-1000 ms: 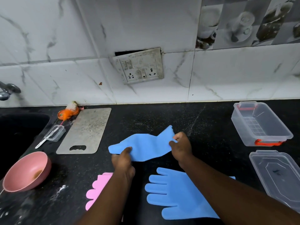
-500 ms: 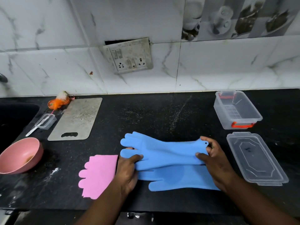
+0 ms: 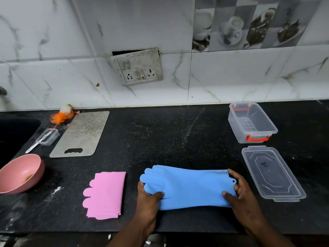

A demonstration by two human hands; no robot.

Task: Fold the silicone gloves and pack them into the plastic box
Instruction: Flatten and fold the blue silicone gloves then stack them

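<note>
Two blue silicone gloves (image 3: 188, 188) lie stacked flat on the black counter near its front edge, fingers pointing left. My left hand (image 3: 147, 198) pinches the stack at the finger end, thumb on top. My right hand (image 3: 239, 191) grips the cuff end, thumb on top. A folded pink glove (image 3: 105, 194) lies flat to the left of them. The clear plastic box (image 3: 252, 123) with orange latches stands open at the back right, with nothing inside. Its clear lid (image 3: 272, 172) lies in front of it, right of my right hand.
A grey cutting board (image 3: 80, 134) lies at the back left, with a small clear container (image 3: 47, 137) and an orange scrubber (image 3: 61, 116) beside it. A pink bowl (image 3: 19, 172) sits at the left next to the dark sink (image 3: 16, 132). A socket plate (image 3: 137, 66) hangs on the tiled wall.
The upper blue glove, held raised and offset before, now lies squarely on top of the lower one. Both hands came down toward the counter's front edge with it.
</note>
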